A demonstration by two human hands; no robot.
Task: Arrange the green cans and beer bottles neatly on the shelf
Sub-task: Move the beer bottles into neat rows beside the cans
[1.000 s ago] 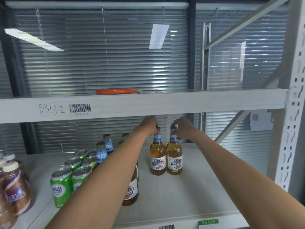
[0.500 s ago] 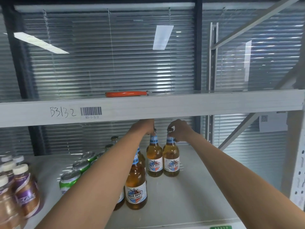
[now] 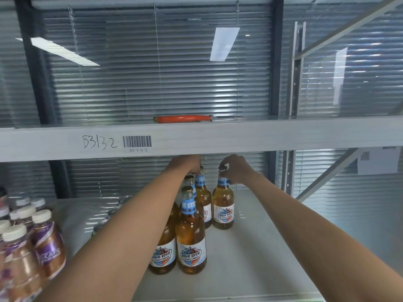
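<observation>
Now 2 hands [image 3: 234, 168] each grip 1 bottle neck; 5 beer bottles [image 3: 191, 238] visible.

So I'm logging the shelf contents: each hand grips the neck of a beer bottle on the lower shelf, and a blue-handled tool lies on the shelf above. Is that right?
One detail is off: the tool on the upper shelf has an orange handle, not blue, as the head view shows. The rest holds: the left hand and right hand each grip the top of a beer bottle on the lower shelf.
</observation>
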